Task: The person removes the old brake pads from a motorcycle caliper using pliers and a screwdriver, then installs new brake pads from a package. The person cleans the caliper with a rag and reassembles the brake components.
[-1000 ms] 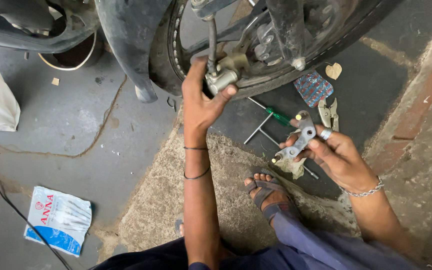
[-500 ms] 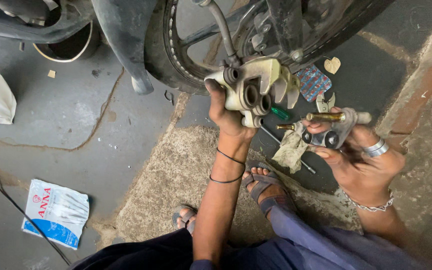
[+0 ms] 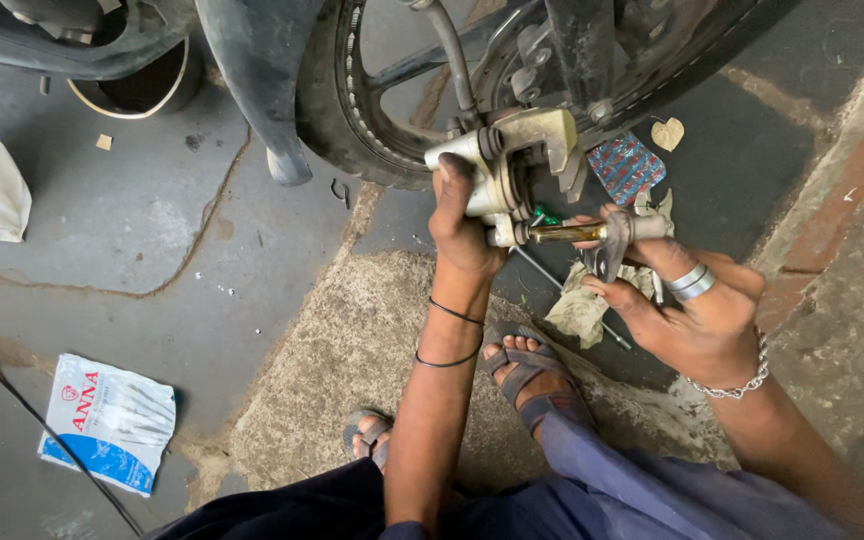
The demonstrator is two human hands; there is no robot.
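My left hand (image 3: 464, 225) grips a dull metal brake caliper (image 3: 512, 160) that hangs on a black hose (image 3: 452, 60) in front of a motorcycle wheel (image 3: 372, 110). My right hand (image 3: 697, 305) holds a small bracket with a brass-coloured pin (image 3: 567, 233), and the pin's tip sits against the lower side of the caliper. A grey rag (image 3: 582, 305) lies under my right hand on the ground. A green-handled tool (image 3: 544, 215) shows just behind the pin.
My sandalled feet (image 3: 527, 375) rest on a rough concrete patch. A blue and white plastic pouch (image 3: 107, 420) lies at the lower left beside a black cable (image 3: 12, 390). A patterned wrapper (image 3: 624, 165) and a dry leaf (image 3: 667, 133) lie near the wheel. A round container (image 3: 142, 90) stands at the upper left.
My left hand has turned the caliper and brought it lower. My right hand has moved the bracket and pin leftward until the pin meets the caliper.
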